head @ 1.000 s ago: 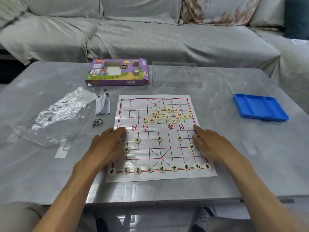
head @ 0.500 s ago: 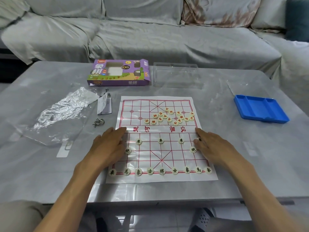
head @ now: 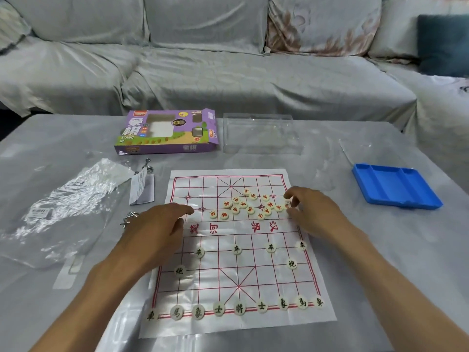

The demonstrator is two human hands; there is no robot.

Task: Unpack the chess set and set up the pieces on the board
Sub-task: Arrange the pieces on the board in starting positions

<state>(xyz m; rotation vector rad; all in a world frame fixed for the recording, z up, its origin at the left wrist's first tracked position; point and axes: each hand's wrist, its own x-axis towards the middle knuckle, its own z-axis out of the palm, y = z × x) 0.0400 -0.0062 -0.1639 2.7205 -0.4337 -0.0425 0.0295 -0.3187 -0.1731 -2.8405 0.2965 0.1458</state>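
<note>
Head view shows the paper board [head: 236,252] lying flat on the grey table [head: 380,250], its near half already dressed with black-lettered pieces [head: 239,308]: a full back row along the near edge, two cannons above it and a rank of soldiers near the river, of which four show. The unsorted red pieces [head: 250,205] sit in a loose cluster on the far half, just beyond the river lettering, and the cluster's long axis runs left-low to right-high across the board, roughly from the board's middle columns toward its right edge. The right hand [head: 313,212] is at the right end of that cluster, thumb and forefinger curled in toward the end disc [head: 286,205]; I cannot tell whether they have actually closed on it or only frame it. The left hand [head: 158,226] lies at the board's left margin with fingers extended and relaxed, holding nothing, its fingertips pointing at the cluster's left end but still apart from it. So the right hand is plainly the nearer one for the next pick. The discs are flat and round, with no long axis of their own; their red characters face up at mixed angles, so each would likely need turning when placed on the far rows.
</note>
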